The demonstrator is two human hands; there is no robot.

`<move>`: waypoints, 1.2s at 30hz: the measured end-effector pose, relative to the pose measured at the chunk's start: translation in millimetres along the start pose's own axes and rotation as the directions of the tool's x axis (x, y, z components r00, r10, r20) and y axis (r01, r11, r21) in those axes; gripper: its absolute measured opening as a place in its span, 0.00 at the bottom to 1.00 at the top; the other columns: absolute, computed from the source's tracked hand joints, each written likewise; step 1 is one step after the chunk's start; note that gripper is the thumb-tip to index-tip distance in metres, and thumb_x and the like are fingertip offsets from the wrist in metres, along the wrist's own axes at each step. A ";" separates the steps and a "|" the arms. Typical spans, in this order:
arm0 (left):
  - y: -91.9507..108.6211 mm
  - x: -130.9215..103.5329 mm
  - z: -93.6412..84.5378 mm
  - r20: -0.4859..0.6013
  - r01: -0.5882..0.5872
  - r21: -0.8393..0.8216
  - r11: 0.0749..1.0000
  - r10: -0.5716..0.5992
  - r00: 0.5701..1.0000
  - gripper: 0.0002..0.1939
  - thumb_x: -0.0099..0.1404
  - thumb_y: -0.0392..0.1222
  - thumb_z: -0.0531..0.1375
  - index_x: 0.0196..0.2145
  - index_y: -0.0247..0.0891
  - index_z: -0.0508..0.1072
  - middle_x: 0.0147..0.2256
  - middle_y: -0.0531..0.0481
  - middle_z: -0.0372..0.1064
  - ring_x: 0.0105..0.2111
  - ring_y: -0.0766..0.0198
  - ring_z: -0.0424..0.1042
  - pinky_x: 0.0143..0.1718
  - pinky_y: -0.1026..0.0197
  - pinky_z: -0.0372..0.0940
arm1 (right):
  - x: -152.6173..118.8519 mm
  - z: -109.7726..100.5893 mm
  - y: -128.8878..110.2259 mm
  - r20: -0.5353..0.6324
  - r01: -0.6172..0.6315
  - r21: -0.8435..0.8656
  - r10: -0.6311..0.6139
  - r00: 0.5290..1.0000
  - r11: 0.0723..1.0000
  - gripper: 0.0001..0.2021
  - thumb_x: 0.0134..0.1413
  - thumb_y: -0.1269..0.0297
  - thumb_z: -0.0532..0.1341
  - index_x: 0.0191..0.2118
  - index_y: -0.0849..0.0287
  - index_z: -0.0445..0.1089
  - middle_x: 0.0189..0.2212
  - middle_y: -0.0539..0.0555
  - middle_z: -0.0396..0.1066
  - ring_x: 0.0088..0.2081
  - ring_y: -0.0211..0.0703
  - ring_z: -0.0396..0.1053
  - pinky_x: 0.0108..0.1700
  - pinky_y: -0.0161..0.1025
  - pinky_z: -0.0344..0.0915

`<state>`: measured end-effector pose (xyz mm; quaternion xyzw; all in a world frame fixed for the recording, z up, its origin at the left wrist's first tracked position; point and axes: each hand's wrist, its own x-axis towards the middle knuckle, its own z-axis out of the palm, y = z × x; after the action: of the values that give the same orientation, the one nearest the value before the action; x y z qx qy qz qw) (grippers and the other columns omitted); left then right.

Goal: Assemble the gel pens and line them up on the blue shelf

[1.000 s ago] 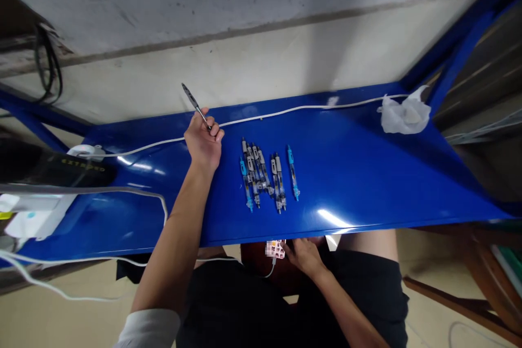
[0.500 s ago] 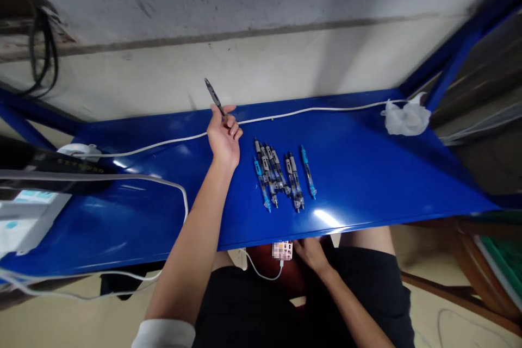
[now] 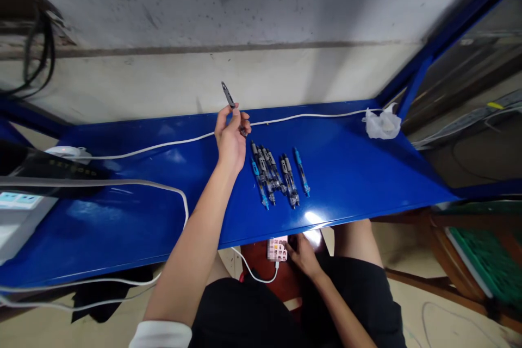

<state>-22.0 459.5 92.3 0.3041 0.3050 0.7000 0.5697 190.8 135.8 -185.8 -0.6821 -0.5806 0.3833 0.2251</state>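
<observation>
Left hand point(image 3: 230, 144) moved nearer pen cluster point(image 3: 264, 167), gripping pen point(image 3: 228, 95).

Over my head feed I see a white sleeve point(image 3: 161, 334) at seven o'clock and loose black shorts point(image 3: 240, 315) around six.

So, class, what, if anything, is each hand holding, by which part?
The left hand holds a grey-clipped pen by the barrel, below its clip. Whether the right hand grips the pink device cannot be told.
</observation>
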 end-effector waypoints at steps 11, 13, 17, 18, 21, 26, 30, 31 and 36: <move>11.9 -15.8 8.2 0.137 -0.030 0.133 0.991 0.012 0.990 0.18 0.73 0.62 0.67 0.41 0.45 0.81 0.28 0.53 0.69 0.19 0.71 0.61 0.16 0.64 0.56 | 10.1 -5.9 2.5 0.084 0.018 0.121 -0.029 0.996 0.992 0.14 0.65 0.52 0.65 0.48 0.55 0.66 0.35 0.52 0.75 0.35 0.49 0.74 0.40 0.43 0.67; 8.6 -17.2 9.9 0.151 -0.064 0.162 0.985 0.040 0.988 0.16 0.72 0.60 0.69 0.40 0.45 0.81 0.29 0.53 0.69 0.21 0.71 0.62 0.17 0.65 0.57 | 9.6 -6.1 1.3 0.092 -0.001 0.114 -0.009 0.996 0.993 0.18 0.60 0.53 0.69 0.48 0.54 0.66 0.36 0.52 0.75 0.35 0.48 0.73 0.40 0.42 0.66; -2.6 -19.9 11.7 0.191 -0.146 0.238 0.960 0.101 0.976 0.14 0.69 0.58 0.72 0.41 0.47 0.80 0.31 0.53 0.70 0.23 0.70 0.64 0.19 0.65 0.60 | 9.9 -4.7 0.5 0.076 -0.008 0.074 0.002 0.997 0.997 0.15 0.60 0.57 0.67 0.49 0.54 0.65 0.37 0.53 0.75 0.37 0.51 0.75 0.42 0.44 0.67; -5.7 -20.4 11.5 0.198 -0.174 0.259 0.950 0.124 0.972 0.14 0.69 0.58 0.72 0.41 0.47 0.80 0.31 0.53 0.70 0.24 0.70 0.64 0.20 0.65 0.60 | 10.3 -4.5 0.4 0.074 -0.007 0.065 0.002 0.997 0.998 0.13 0.63 0.57 0.64 0.49 0.55 0.66 0.37 0.54 0.76 0.38 0.51 0.75 0.42 0.44 0.67; -13.4 -21.0 9.9 0.208 -0.266 0.336 0.903 0.205 0.956 0.16 0.69 0.60 0.72 0.42 0.47 0.79 0.30 0.54 0.70 0.24 0.69 0.65 0.22 0.64 0.62 | 11.6 -4.5 0.9 0.071 -0.008 0.041 0.005 0.997 0.999 0.11 0.69 0.55 0.59 0.49 0.55 0.67 0.39 0.57 0.77 0.39 0.54 0.77 0.44 0.46 0.69; -16.2 -23.0 9.7 0.262 -0.390 0.469 0.792 0.298 0.918 0.16 0.70 0.58 0.72 0.44 0.45 0.79 0.31 0.54 0.73 0.28 0.67 0.71 0.30 0.62 0.68 | 13.0 -4.1 2.5 0.045 -0.007 0.012 0.007 0.999 1.000 0.15 0.72 0.51 0.54 0.50 0.55 0.69 0.43 0.61 0.81 0.45 0.58 0.80 0.49 0.49 0.71; -13.0 -27.6 13.3 0.333 -0.489 0.520 0.701 0.361 0.871 0.14 0.72 0.55 0.70 0.46 0.45 0.78 0.34 0.52 0.75 0.33 0.64 0.75 0.36 0.61 0.70 | 13.6 -4.3 2.7 0.064 -0.020 -0.045 0.023 0.998 0.999 0.18 0.71 0.45 0.57 0.46 0.55 0.70 0.36 0.58 0.80 0.38 0.56 0.79 0.42 0.46 0.69; -12.7 -28.6 14.0 0.349 -0.509 0.529 0.679 0.373 0.860 0.13 0.72 0.54 0.70 0.46 0.45 0.77 0.35 0.52 0.75 0.34 0.64 0.75 0.37 0.61 0.70 | 13.6 -4.5 2.5 0.068 -0.023 -0.061 0.027 0.997 0.998 0.18 0.69 0.44 0.59 0.46 0.55 0.70 0.35 0.57 0.79 0.36 0.55 0.79 0.41 0.45 0.69; -12.3 -32.1 15.4 0.418 -0.585 0.541 0.604 0.410 0.811 0.10 0.72 0.48 0.71 0.46 0.45 0.77 0.40 0.50 0.77 0.40 0.61 0.77 0.43 0.58 0.72 | 12.7 -6.3 0.6 0.058 -0.025 -0.070 0.029 0.998 0.997 0.19 0.65 0.42 0.62 0.44 0.55 0.69 0.33 0.56 0.77 0.34 0.54 0.77 0.39 0.44 0.67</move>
<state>2.8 431.2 90.0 0.6403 0.3547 0.6368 0.2423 196.5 148.7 -185.8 -0.6856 -0.5908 0.3858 0.1789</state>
